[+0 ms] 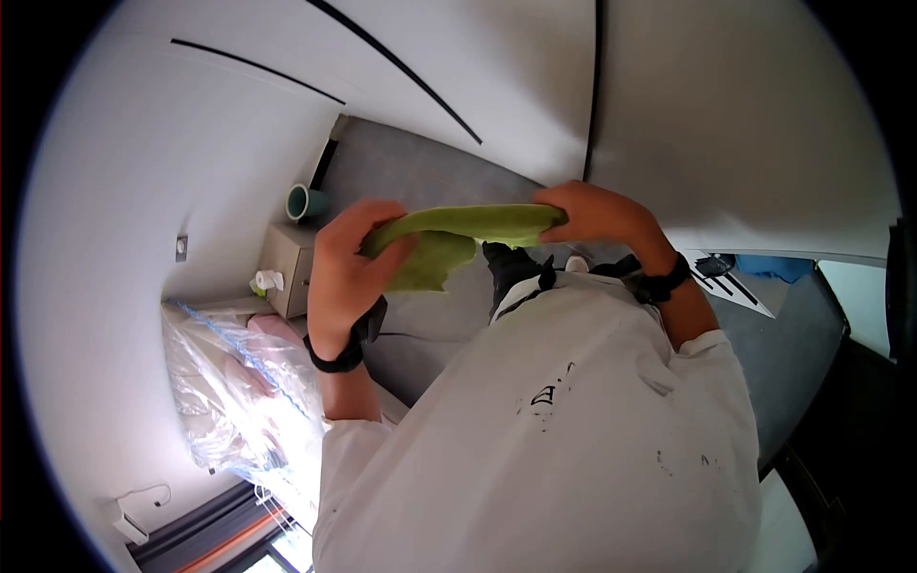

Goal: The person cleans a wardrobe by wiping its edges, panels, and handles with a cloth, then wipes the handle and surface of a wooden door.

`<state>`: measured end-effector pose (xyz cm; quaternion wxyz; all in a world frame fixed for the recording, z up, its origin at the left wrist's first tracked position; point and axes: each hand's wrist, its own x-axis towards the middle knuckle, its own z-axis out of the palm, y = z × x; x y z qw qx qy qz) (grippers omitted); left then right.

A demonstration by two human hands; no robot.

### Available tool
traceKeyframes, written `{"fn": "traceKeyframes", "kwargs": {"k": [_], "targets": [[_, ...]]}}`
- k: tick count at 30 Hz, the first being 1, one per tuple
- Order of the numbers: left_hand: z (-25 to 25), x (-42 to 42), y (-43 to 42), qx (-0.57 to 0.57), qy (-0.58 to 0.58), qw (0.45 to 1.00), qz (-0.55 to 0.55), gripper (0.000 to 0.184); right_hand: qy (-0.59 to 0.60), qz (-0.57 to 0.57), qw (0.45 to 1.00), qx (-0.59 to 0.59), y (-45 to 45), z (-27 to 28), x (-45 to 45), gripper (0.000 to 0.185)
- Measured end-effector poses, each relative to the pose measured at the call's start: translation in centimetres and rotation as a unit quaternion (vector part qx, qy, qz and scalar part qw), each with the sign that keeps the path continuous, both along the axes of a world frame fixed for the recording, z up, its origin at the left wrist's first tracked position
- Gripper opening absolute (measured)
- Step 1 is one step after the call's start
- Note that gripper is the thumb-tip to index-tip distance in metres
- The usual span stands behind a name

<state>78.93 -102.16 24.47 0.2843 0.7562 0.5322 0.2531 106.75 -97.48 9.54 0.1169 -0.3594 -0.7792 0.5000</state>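
Note:
A green cloth (pixel 478 222) is stretched between my two hands in front of my chest, folded over along its upper edge. My left hand (pixel 355 250) grips its left end between thumb and fingers, and a loose flap hangs below. My right hand (pixel 597 218) pinches the other end, fingers curled over the fabric. Both wrists wear black bands. The cloth is held in the air above the grey floor, close to white cabinet doors.
White panels (pixel 516 67) with black strip handles rise ahead. A small bedside cabinet (pixel 287 263) stands at left, near a teal bin (pixel 304 202). Clear plastic sheeting (pixel 239 382) covers a bed at lower left. A white louvred panel (pixel 731 286) lies at right beside blue fabric (pixel 774 268).

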Motion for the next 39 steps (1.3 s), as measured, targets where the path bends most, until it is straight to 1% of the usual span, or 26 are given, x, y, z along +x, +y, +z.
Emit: {"fn": "traceKeyframes", "kwargs": {"k": [3,5,8,9,10,12,13,14,16,18,19,21,22,24,26,27,28,29,30,32,33,34,36,37,38,39], "targets": [[0.4,0.0,0.4,0.002,-0.03,0.999,0.017,0.021,-0.006,-0.053,0.998,-0.022,-0.9,-0.7,4.0,0.025],[0.8,-0.3,0.7,0.007,0.071,0.997,0.037,0.018,-0.021,-0.075,0.997,-0.027,-1.6,-0.1,6.6,0.025],[0.5,-0.9,1.7,0.045,0.091,0.994,-0.036,0.016,0.001,-0.142,0.989,-0.033,-3.0,1.7,9.9,0.024],[-0.1,-1.6,2.4,0.044,0.09,0.992,-0.079,0.015,0.048,-0.181,0.982,0.002,-3.5,2.2,10.8,0.023],[-0.7,-1.8,2.9,0.057,0.083,0.991,-0.085,0.015,0.097,-0.217,0.971,0.038,-4.0,2.6,11.7,0.022],[-1.8,-1.9,4.1,-0.021,0.003,0.992,-0.126,0.017,0.123,-0.244,0.959,0.071,-5.0,4.7,13.1,0.022],[-2.6,-1.4,4.8,0.0,-0.012,0.989,-0.15,0.017,0.174,-0.302,0.935,0.067,-5.6,6.1,13.5,0.022],[-3.8,-0.9,5.4,-0.034,-0.036,0.989,-0.139,0.016,0.225,-0.356,0.905,0.063,-6.2,7.6,13.8,0.022],[-4.6,0.9,6.4,-0.037,0.009,0.987,-0.157,0.016,0.079,-0.358,0.889,0.273,-6.7,11.7,13.6,0.02],[-7.6,2.6,8.1,0.004,0.009,0.983,-0.184,0.015,-0.033,-0.352,0.872,0.339,-7.4,15.2,13.4,0.022],[-8.5,3.7,8.6,0.034,0.014,0.977,-0.21,0.015,-0.034,-0.354,0.868,0.347,-7.5,16.7,13.2,0.022],[-9.1,6.8,8.9,-0.004,0.07,0.974,-0.215,0.024,-0.158,-0.361,0.801,0.452,-7.4,19.4,13.0,0.027],[-9.4,8.5,9.0,0.013,0.085,0.972,-0.217,0.027,-0.16,-0.365,0.796,0.455,-7.0,20.5,12.9,0.027],[-10.0,11.1,9.1,0.033,0.103,0.968,-0.227,0.03,-0.207,-0.356,0.723,0.554,-6.1,22.7,12.6,0.029],[-10.6,13.2,9.7,0.096,0.07,0.964,-0.239,0.031,-0.23,-0.347,0.701,0.579,-5.7,25.0,12.5,0.027],[-10.8,14.1,10.1,0.102,0.068,0.962,-0.245,0.031,-0.253,-0.323,0.685,0.602,-5.3,26.1,12.5,0.026],[-11.0,14.9,10.6,0.086,0.065,0.967,-0.232,0.025,-0.257,-0.327,0.679,0.604,-4.9,27.1,12.6,0.026],[-10.9,15.7,11.0,0.071,0.063,0.971,-0.219,0.02,-0.275,-0.298,0.654,0.638,-4.4,28.0,12.7,0.022],[-10.5,16.3,11.0,0.077,0.062,0.969,-0.224,0.02,-0.292,-0.268,0.628,0.67,-4.1,29.0,12.6,0.018],[-9.4,17.3,11.0,0.128,-0.011,0.97,-0.206,0.018,-0.325,-0.256,0.613,0.673,-3.8,31.4,11.9,0.018],[-9.3,17.5,11.4,0.131,-0.015,0.969,-0.208,0.018,-0.355,-0.237,0.603,0.674,-3.7,32.8,11.4,0.017],[-9.4,17.6,11.8,0.166,-0.036,0.962,-0.215,0.019,-0.36,-0.237,0.599,0.675,-3.6,34.4,10.9,0.017],[-9.2,17.6,12.5,0.204,-0.06,0.952,-0.221,0.024,-0.465,-0.22,0.672,0.532,-3.3,36.8,10.1,0.017],[-9.0,17.5,12.8,0.194,-0.037,0.956,-0.218,0.024,-0.468,-0.221,0.669,0.534,-2.8,37.3,10.2,0.017],[-8.8,17.5,13.1,0.184,-0.014,0.959,-0.214,0.024,-0.458,-0.187,0.646,0.582,-2.2,37.6,10.4,0.017],[-8.6,17.7,13.4,0.191,-0.025,0.958,-0.211,0.027,-0.445,-0.152,0.62,0.628,-1.8,38.0,10.3,0.017]]}}
